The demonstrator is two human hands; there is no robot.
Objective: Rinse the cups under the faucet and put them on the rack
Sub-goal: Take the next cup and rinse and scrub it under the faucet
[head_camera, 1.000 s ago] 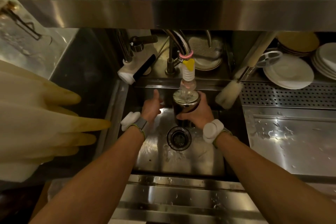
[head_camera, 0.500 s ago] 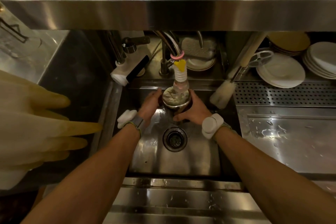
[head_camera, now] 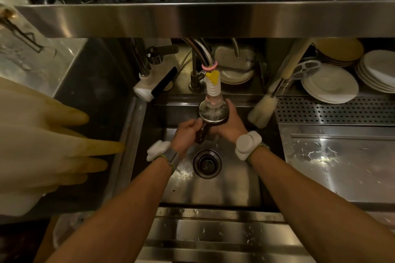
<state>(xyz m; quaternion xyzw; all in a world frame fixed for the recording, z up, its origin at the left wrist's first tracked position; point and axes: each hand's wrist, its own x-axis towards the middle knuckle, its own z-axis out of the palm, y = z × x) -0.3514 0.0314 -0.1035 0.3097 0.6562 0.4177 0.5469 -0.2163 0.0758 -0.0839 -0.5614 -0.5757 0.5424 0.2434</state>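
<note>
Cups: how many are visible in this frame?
1. The cup sits under the faucet, held by the left hand and right hand. Others may be hidden.

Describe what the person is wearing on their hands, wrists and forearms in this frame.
Both hands are bare, with no gloves, and the forearms are uncovered with no sleeves in view. The left wrist carries a rounded white device on a grey strap with a thin yellow-green edge. The right wrist carries a similar white rounded device on a like strap.
</note>
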